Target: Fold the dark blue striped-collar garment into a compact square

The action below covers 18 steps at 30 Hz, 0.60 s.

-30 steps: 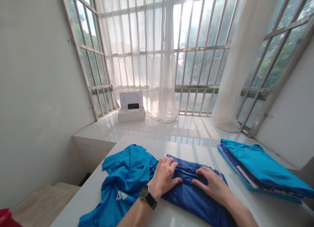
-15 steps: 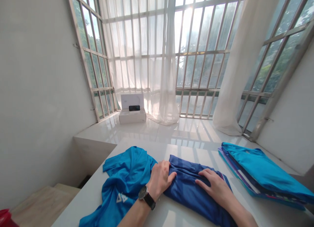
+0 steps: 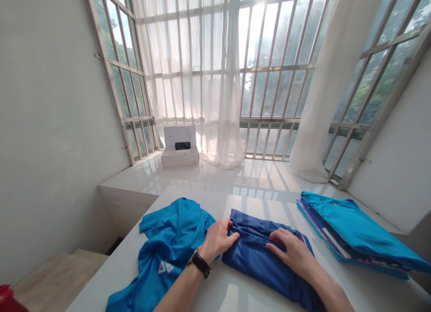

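A folded navy blue garment (image 3: 259, 262) with thin red and white piping lies on the white table before me. At its left end, my left hand (image 3: 220, 238), with a black-strapped watch (image 3: 201, 263) on the wrist, has its fingers curled at the edge and thumb on top. My right hand (image 3: 289, 249) rests over the right half of the garment, thumb and fingers apart. A crumpled bright blue shirt (image 3: 171, 240) with a white logo lies left of the navy cloth, close to my left hand. The undersides of my fingers are hidden.
A stack of folded clothes (image 3: 357, 231), bright blue on top, sits at the right of the white table (image 3: 232, 294). On the ledge behind stands an open white box (image 3: 180, 158) with a dark phone-like object (image 3: 182, 145). A red object (image 3: 10, 298) shows at the lower left.
The view has shifted slightly, so everything sits a little higher and further left. My hands stay at nearly the same places on the navy garment; my left wrist has turned slightly.
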Available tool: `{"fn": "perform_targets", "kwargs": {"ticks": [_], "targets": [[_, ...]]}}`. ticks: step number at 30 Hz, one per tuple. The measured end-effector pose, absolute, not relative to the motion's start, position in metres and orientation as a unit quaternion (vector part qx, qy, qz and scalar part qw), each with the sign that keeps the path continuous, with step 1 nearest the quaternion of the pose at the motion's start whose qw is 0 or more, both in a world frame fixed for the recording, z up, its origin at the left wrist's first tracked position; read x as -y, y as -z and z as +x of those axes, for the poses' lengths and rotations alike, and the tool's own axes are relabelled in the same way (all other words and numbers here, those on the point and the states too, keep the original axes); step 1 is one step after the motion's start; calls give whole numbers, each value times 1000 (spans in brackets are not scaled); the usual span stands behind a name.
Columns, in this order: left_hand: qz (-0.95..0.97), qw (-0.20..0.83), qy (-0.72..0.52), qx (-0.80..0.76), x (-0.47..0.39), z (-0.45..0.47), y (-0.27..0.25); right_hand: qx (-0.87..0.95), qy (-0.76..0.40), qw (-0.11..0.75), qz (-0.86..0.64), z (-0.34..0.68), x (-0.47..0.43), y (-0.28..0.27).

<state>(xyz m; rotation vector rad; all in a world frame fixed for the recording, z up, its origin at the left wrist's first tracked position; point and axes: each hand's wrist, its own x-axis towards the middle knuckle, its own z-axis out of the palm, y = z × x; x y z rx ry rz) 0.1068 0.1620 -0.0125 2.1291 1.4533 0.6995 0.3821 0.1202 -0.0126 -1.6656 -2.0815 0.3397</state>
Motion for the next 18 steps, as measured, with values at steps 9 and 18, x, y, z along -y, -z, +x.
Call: {"fn": "perform_targets", "kwargs": {"ticks": [9,18], "targets": [[769,271,-287,-503,-159,110,7,764,-129,216,-594,378,-116,6],[798,313,-268,-440,-156,108,-1,767,-140,199,-593,377,-115,3]]}}
